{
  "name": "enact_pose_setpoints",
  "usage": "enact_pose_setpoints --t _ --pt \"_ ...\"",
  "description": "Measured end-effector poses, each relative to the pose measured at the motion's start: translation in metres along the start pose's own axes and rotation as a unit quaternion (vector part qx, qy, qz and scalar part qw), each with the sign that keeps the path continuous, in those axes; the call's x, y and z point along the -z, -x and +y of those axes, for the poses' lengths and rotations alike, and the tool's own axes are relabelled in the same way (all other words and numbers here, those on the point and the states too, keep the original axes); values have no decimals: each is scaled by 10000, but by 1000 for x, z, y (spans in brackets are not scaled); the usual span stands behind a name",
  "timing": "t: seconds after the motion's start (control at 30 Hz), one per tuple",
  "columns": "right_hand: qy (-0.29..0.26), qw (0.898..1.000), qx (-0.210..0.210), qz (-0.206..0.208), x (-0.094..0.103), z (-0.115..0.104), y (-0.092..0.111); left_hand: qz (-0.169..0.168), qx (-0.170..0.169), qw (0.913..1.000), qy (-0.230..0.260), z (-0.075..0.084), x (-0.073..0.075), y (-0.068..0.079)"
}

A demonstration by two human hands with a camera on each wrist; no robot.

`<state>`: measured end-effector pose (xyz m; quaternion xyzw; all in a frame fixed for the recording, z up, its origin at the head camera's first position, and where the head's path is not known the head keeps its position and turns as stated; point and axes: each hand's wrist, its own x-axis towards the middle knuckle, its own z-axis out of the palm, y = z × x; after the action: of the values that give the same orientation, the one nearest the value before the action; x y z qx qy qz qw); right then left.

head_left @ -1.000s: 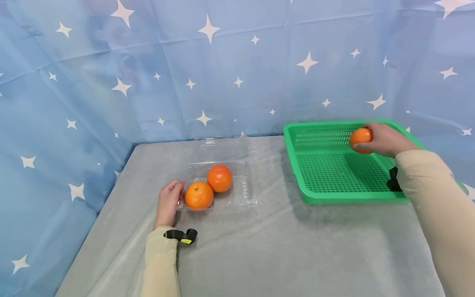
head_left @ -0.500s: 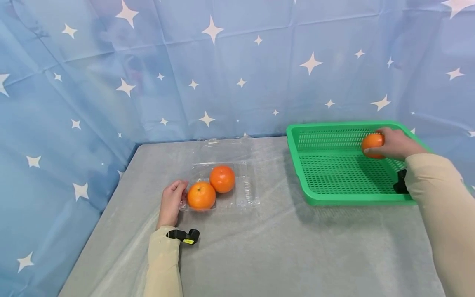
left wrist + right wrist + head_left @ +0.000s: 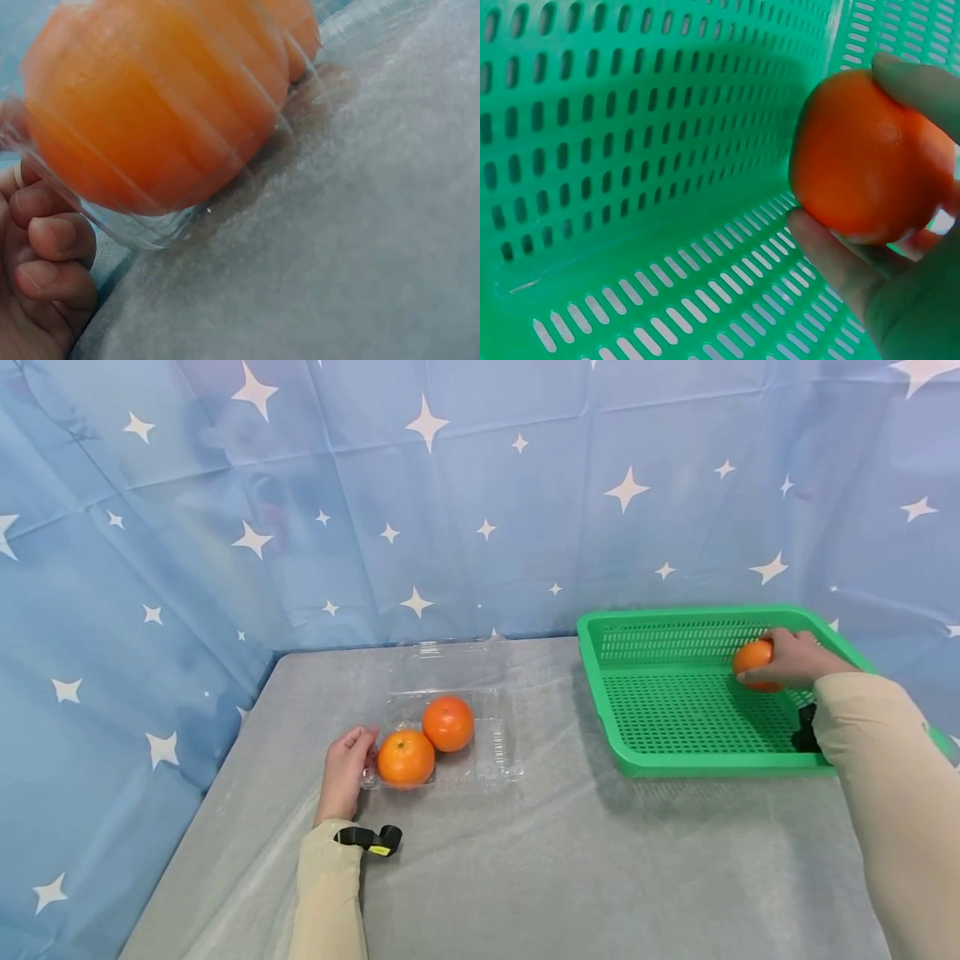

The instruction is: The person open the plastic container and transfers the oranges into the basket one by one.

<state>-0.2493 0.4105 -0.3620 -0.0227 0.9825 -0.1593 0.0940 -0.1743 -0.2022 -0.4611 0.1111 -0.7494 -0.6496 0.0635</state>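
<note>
In the head view my right hand [image 3: 797, 658] grips an orange [image 3: 752, 660] low inside the green plastic basket [image 3: 716, 766], toward its back right. The right wrist view shows thumb and fingers around that orange [image 3: 870, 157], close to the perforated basket wall. On the left, a clear plastic clamshell box [image 3: 498, 752] lies with its lid folded back. Two oranges sit in it, one in front [image 3: 406, 758] and a redder one behind [image 3: 448, 724]. My left hand [image 3: 345, 772] pinches the box's left edge, its fingers curled in the left wrist view.
A grey cloth covers the table [image 3: 540, 868]. Blue star-patterned curtain [image 3: 480, 485] hangs behind and along the left side. The basket stands near the table's back right, its raised walls around my right hand.
My right hand has carried the orange to the right and lower into the basket. My left hand stays at the box's edge. The head view has shifted slightly.
</note>
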Motion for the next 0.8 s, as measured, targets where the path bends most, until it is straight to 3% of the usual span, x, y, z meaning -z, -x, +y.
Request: enact_pose_setpoints --t 0.13,0.33,0.8 --pt "95 9998 196 -44 -2 2 -5 16 -45 10000 40 1 1 0" --pt "33 9997 159 -194 -5 2 -10 24 -55 10000 50 2 4 0" --pt "168 9994 283 -88 -9 6 -10 -77 -19 9998 178 -1 0 -1"
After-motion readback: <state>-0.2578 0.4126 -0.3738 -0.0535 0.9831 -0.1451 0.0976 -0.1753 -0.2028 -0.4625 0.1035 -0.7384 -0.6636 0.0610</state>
